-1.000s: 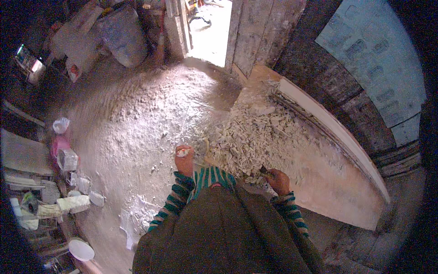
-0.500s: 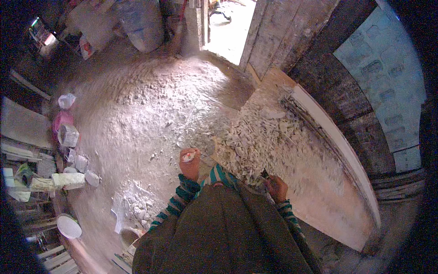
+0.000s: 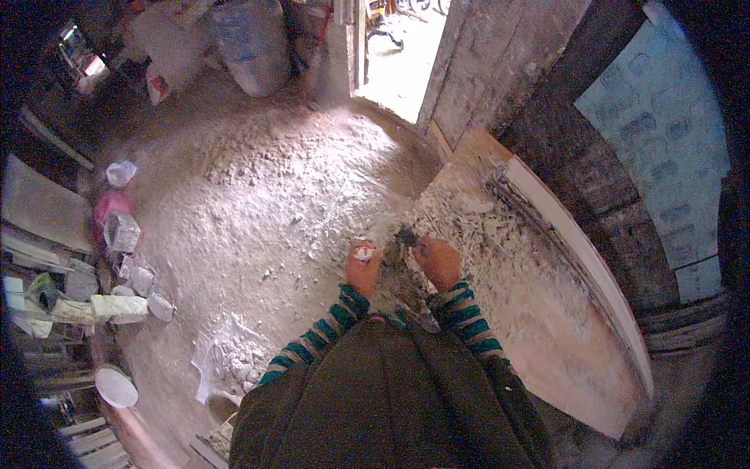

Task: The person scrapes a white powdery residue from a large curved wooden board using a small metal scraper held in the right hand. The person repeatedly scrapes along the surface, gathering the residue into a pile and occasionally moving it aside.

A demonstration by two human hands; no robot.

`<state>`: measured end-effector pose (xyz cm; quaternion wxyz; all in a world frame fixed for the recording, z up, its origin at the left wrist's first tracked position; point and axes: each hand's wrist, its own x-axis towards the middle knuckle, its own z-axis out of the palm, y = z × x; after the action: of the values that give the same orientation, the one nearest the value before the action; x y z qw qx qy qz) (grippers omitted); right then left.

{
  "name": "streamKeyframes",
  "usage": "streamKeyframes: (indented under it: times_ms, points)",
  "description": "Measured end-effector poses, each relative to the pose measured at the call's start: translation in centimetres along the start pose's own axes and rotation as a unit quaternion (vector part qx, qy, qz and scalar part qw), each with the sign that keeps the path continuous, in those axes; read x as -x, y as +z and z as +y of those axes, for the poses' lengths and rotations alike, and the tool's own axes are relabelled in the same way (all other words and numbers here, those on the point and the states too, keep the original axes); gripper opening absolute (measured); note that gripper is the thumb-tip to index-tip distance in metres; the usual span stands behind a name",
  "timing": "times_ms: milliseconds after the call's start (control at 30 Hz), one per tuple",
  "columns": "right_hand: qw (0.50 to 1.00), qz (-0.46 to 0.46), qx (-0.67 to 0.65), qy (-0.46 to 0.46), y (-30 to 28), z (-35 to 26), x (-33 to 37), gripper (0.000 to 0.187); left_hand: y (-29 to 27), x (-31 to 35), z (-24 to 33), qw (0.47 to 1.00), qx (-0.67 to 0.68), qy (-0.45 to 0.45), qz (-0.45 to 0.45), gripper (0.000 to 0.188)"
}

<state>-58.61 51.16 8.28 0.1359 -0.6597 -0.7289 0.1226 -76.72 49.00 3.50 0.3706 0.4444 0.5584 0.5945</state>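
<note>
Just past the dark olive-brown garment (image 3: 383, 399), both hands have come together: half a second ago the right hand (image 3: 439, 263) was well apart, low over the bench; now it is farther forward and to the left, just beside the left hand (image 3: 362, 270), which has shifted a little to the right. The right fingers pinch a small dark piece (image 3: 405, 236), now at the near left edge of the bench, pointing left and slightly away from the person; it is too blurred to settle its long axis. The left fingers are curled round a white piece (image 3: 363, 252) with a reddish patch; only its upper end shows, so its long axis cannot be told.

To the right, the tan wooden bench (image 3: 574, 344) carries a scatter of pale chips (image 3: 461, 223), thickest toward its left side, with a raised pale rail (image 3: 582, 234) along its far right edge. To the left, a white sheet (image 3: 205, 363) bearing pale lumps lies on the dusty, clodded floor (image 3: 242, 211). Farther left are a white basin (image 3: 116, 388) and a pink container (image 3: 112, 205). Beyond stand a bulky sack (image 3: 254, 51), a bright doorway (image 3: 394, 74), a plank wall (image 3: 500, 62) and a pale blue panel (image 3: 656, 133).
</note>
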Motion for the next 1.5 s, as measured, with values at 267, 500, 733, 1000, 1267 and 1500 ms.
streamKeyframes:
  times_ms: [267,500,733,1000,1267,1500]
  points:
    - [0.98,-0.144,0.079,0.114,-9.1,6.2,8.2,0.038,-3.2,1.8,4.4,0.993,0.023,-0.096,-0.06,0.017]
    - [0.985,-0.046,-0.099,0.135,-1.5,5.2,11.0,0.035,-2.1,3.4,-1.9,0.983,-0.013,-0.148,-0.107,0.019]
    - [0.992,-0.005,-0.105,0.067,1.4,1.9,3.4,0.039,-0.6,0.0,-0.8,0.984,0.083,-0.139,-0.069,0.015]
    - [0.986,-0.042,0.004,0.16,-7.5,6.3,5.0,0.037,0.9,0.3,-2.3,0.99,0.01,-0.065,-0.126,0.018]
    - [0.988,-0.067,-0.04,0.132,-4.3,12.4,4.4,0.038,6.2,0.8,-2.8,0.982,0.045,-0.079,-0.164,0.017]
    - [1.0,-0.013,-0.004,0.024,0.0,6.6,-0.9,0.041,3.1,-5.0,-2.1,0.997,0.006,-0.009,-0.071,0.015]
